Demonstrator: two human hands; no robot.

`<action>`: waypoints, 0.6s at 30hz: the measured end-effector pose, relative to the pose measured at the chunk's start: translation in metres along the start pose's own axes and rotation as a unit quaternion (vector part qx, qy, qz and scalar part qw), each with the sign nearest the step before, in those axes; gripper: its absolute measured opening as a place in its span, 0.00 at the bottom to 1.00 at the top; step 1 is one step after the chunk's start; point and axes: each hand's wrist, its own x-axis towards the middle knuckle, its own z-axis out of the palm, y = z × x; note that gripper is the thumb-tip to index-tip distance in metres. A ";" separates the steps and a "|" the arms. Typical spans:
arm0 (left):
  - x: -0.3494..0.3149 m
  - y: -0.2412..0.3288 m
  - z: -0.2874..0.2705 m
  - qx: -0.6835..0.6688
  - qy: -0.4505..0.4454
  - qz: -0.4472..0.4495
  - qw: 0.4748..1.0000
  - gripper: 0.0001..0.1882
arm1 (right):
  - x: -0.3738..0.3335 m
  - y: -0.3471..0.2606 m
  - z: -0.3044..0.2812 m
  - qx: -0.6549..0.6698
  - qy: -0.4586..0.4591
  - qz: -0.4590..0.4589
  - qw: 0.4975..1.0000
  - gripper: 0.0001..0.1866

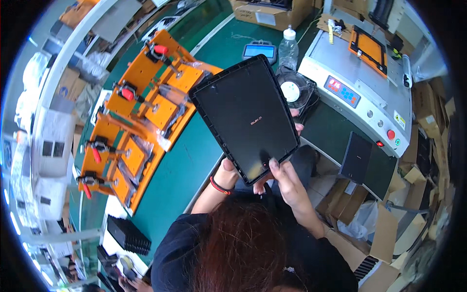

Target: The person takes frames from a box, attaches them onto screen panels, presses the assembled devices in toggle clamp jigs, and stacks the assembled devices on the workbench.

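A black tablet-like panel (243, 117) with a raised notched rim and small print on its smooth face is held tilted in front of me. My left hand (227, 174), with a red band at the wrist, grips it from below. Its thumb lies by the lower left edge, and fingertips show past the right edge. My right hand (287, 182) pinches the lower edge near the corner, thumb on the face and fingers curled under. The panel's underside and most of my left fingers are hidden.
Orange clamp fixtures (151, 112) with red-tipped levers stand left on the green table (168, 182). Stacked black panels (127, 235) lie lower left. Behind are a bottle (288, 51), a blue-screened device (259, 51) and a fan (299, 90). At right are a control-panel machine (357, 92) and another dark panel (357, 156).
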 end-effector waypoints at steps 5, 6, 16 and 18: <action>-0.031 0.008 0.018 0.146 0.037 0.078 0.985 0.72 | 0.004 0.000 0.025 0.038 -0.010 0.096 0.995 0.19; -0.038 0.011 0.021 0.158 0.058 0.087 0.982 0.72 | 0.004 0.004 0.029 0.036 -0.009 0.094 0.995 0.20; -0.106 0.073 0.002 0.185 0.076 0.190 0.961 0.70 | 0.051 0.038 0.084 -0.024 -0.107 0.135 0.985 0.18; -0.124 0.091 -0.001 0.214 0.084 0.220 0.948 0.72 | 0.056 0.052 0.110 -0.074 -0.114 0.136 0.981 0.22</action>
